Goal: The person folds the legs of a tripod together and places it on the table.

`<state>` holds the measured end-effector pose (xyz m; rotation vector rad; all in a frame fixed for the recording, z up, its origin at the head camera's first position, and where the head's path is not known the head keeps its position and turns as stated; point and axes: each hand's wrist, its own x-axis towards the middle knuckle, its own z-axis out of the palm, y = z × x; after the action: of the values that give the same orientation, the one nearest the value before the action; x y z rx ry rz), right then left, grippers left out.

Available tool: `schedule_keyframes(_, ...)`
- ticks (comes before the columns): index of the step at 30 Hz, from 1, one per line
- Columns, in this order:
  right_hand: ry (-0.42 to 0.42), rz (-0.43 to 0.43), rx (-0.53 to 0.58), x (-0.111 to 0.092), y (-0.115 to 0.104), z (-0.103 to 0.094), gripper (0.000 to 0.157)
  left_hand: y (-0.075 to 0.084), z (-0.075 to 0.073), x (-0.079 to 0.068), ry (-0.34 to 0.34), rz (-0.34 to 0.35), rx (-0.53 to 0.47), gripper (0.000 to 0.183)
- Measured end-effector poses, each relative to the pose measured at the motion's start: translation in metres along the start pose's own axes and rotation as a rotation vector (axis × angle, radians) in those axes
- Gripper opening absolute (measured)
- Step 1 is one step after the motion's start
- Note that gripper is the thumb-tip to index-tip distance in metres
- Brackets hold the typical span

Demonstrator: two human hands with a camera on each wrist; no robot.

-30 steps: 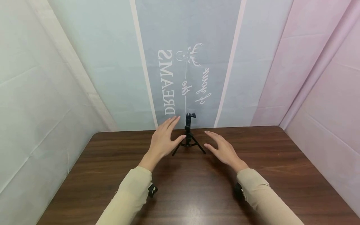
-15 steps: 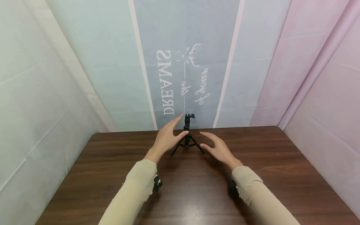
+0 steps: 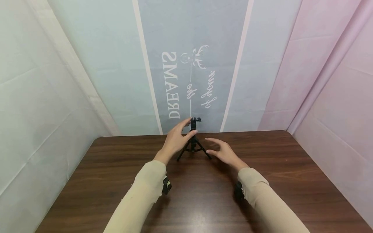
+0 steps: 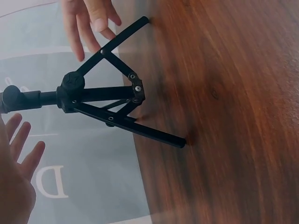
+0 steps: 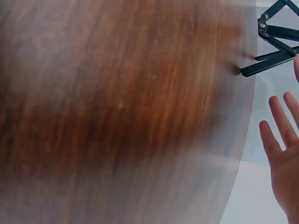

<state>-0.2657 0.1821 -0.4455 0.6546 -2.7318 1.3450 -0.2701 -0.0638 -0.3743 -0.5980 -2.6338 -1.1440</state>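
Observation:
A small black tripod stands upright with its legs spread on the brown table. My left hand is at its upper part, with the thumb overlapping the post in the head view and the fingers reaching up by its clamp head. In the left wrist view the fingers of this left hand are parted and only slightly bent beside the post. My right hand hovers at the tripod's right, its thumb near the right leg. Straight, spread fingers of that right hand appear below a tripod leg in the right wrist view.
The wood-grain table ends just behind the tripod. A printed fabric backdrop hangs behind it, with pale fabric walls on both sides. Black wrist devices show under both sleeves.
My left hand has moved right and slightly up, to the tripod's post. The right hand has come left, closer to the tripod's right leg. The tripod stays in place.

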Motion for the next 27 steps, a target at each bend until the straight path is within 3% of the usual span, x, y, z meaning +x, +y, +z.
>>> schedule_keyframes(12, -0.089, 0.035, 0.109, 0.003, -0.001, 0.003, 0.043, 0.005, 0.001, 0.01, -0.023, -0.031, -0.081, 0.065)
schedule_keyframes(27, -0.152, 0.074, 0.095, 0.006, 0.001, 0.009, 0.028, 0.003, 0.0, 0.018, -0.015, -0.053, -0.099, 0.052)
